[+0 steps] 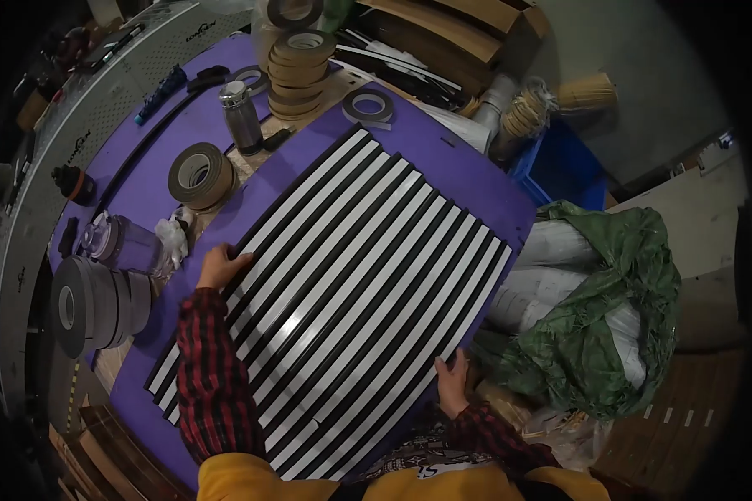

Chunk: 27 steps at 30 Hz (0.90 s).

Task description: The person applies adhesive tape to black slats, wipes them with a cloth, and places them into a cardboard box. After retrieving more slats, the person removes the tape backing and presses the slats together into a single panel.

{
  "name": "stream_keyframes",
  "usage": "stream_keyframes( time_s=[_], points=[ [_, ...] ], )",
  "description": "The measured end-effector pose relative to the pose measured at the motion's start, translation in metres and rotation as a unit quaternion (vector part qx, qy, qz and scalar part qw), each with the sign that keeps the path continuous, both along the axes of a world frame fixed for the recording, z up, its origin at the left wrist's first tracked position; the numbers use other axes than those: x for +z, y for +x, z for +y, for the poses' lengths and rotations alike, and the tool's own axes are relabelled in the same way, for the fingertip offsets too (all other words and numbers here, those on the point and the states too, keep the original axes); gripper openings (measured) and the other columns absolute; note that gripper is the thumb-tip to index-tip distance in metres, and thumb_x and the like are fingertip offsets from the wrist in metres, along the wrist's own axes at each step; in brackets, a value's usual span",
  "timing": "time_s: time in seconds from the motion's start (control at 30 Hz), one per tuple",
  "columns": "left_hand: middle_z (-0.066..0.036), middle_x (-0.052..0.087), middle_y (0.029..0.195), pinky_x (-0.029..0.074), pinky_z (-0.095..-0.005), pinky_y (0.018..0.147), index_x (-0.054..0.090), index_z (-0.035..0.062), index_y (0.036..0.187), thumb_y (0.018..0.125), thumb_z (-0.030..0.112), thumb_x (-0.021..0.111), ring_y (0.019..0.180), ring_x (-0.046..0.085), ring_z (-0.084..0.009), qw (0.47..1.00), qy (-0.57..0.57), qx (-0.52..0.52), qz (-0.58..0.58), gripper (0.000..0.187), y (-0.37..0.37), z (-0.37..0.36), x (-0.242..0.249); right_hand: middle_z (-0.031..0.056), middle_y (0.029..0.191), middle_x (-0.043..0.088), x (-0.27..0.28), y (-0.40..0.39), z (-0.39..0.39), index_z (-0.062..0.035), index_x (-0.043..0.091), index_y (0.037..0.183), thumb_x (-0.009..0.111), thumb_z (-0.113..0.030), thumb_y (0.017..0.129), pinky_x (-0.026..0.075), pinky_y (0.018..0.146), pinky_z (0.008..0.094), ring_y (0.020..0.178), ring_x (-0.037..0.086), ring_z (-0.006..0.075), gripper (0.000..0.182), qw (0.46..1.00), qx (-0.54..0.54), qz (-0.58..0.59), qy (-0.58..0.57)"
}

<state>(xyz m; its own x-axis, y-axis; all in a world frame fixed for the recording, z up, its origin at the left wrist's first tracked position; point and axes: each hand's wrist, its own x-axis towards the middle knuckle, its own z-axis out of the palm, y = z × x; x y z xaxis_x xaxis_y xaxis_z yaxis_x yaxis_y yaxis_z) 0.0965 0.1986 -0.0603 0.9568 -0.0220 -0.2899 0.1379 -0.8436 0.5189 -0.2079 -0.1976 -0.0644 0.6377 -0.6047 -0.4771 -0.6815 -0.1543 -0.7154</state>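
Black and white strips (334, 275) lie side by side in a slanted row across the purple mat (497, 188). My left hand (222, 267) rests at the left edge of the row, its thumb against the outer strip and its fingers partly curled; whether it grips the strip is unclear. At the lower right edge, my right hand (453, 382) touches the outermost strip with thumb and finger apart. Some strip ends are uneven at the top right. My left sleeve hides part of the strips at the lower left.
Tape rolls (200, 175) and a metal flask (241, 121) stand beyond the strips. Left are a clear bottle (121, 242) and large rolls (88, 305). A blue bin (560, 167) and green sacking (635, 275) are at the right.
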Motion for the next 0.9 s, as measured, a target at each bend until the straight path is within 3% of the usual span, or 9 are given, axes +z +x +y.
stream_keyframes(
  time_s=[0.07,0.13,0.2,0.3,0.37,0.53,0.6,0.73,0.9],
  points=[
    [-0.015,0.061,0.082,0.045,-0.0355,0.06,0.059,-0.0023,0.092,0.064,0.042,0.069,0.067,0.057,-0.027,0.991,-0.043,-0.002,0.123,0.053,0.001,-0.006,0.041,0.011,0.114,0.045,-0.029,-0.019,-0.002,-0.001,0.032,0.124,0.06,-0.015,0.08,0.037,0.084,0.0315,0.102,0.044,0.0198,0.054,0.988,-0.054,-0.111,0.088],
    [-0.012,0.062,0.09,0.046,-0.0352,0.064,0.059,-0.0034,0.098,0.061,0.043,0.073,0.073,0.059,-0.0256,0.944,-0.102,-0.019,0.312,0.061,0.012,0.003,0.04,0.0046,0.096,0.049,-0.013,-0.009,0.001,-0.0002,0.037,0.116,0.062,-0.009,0.078,0.041,0.065,0.0254,0.081,0.047,0.0117,0.047,0.979,-0.116,-0.078,0.147],
    [-0.014,0.06,0.098,0.045,-0.034,0.072,0.059,-0.0035,0.1,0.057,0.041,0.075,0.085,0.058,-0.0272,0.961,-0.013,-0.091,0.262,0.064,0.011,-0.011,0.024,0.0067,0.094,0.046,-0.016,-0.006,-0.016,0.0017,0.032,0.117,0.068,-0.011,0.073,0.041,0.06,0.0296,0.072,0.045,0.013,0.059,0.96,-0.177,-0.012,0.218],
    [-0.018,0.057,0.107,0.043,-0.0341,0.081,0.057,-0.0025,0.103,0.053,0.036,0.077,0.098,0.054,-0.0284,0.948,0.038,-0.138,0.285,0.066,0.001,-0.044,0.053,0.0068,0.086,0.048,-0.03,-0.023,-0.012,0.0027,0.037,0.113,0.068,-0.015,0.073,0.039,0.056,0.0304,0.068,0.043,0.0123,0.054,0.964,-0.027,0.054,0.26],
    [-0.02,0.055,0.11,0.043,-0.0348,0.082,0.056,-0.0016,0.106,0.051,0.033,0.078,0.102,0.052,-0.0289,0.944,0.058,-0.153,0.287,0.068,-0.019,-0.055,0.063,0.0029,0.07,0.048,-0.016,-0.018,0.011,-0.0036,0.052,0.09,0.067,-0.015,0.074,0.036,0.046,0.0291,0.059,0.045,0.0122,0.025,0.95,-0.097,0.118,0.273],
    [-0.02,0.054,0.106,0.04,-0.037,0.09,0.051,0.0071,0.115,0.053,0.028,0.074,0.103,0.05,-0.0322,0.992,0.055,-0.106,0.046,0.069,-0.064,-0.046,0.025,0.0105,0.096,0.053,-0.006,-0.027,0.055,0.0027,0.047,0.103,0.067,-0.02,0.073,0.041,0.072,0.0328,0.086,0.051,0.0188,0.043,0.965,0.016,0.083,0.247],
    [-0.019,0.053,0.109,0.039,-0.0363,0.091,0.046,0.012,0.122,0.054,0.029,0.074,0.102,0.05,-0.0321,0.997,-0.008,-0.082,0.009,0.076,-0.078,-0.046,0.024,0.0163,0.123,0.039,-0.009,-0.023,0.059,0.0036,0.033,0.12,0.065,-0.023,0.075,0.032,0.092,0.0373,0.112,0.038,0.0247,0.061,0.959,-0.041,0.134,0.247],
    [-0.018,0.055,0.105,0.041,-0.0365,0.089,0.046,0.0067,0.121,0.054,0.029,0.074,0.1,0.052,-0.032,0.995,0.036,-0.095,-0.024,0.076,-0.086,-0.048,0.043,0.0171,0.137,0.018,0.029,-0.011,0.071,0.0005,0.019,0.13,0.062,-0.028,0.075,0.023,0.1,0.0411,0.125,0.021,0.0295,0.075,0.923,-0.134,0.176,0.314],
    [-0.021,0.058,0.095,0.046,-0.0384,0.077,0.051,-0.0047,0.102,0.054,0.022,0.073,0.09,0.057,-0.0344,0.974,-0.028,-0.077,0.212,0.058,-0.078,-0.046,0.056,0.0163,0.139,0.011,0.04,-0.003,0.082,-0.0016,0.015,0.132,0.061,-0.035,0.074,0.01,0.103,0.0446,0.129,0.011,0.0313,0.081,0.912,-0.148,0.139,0.358]
  ],
)
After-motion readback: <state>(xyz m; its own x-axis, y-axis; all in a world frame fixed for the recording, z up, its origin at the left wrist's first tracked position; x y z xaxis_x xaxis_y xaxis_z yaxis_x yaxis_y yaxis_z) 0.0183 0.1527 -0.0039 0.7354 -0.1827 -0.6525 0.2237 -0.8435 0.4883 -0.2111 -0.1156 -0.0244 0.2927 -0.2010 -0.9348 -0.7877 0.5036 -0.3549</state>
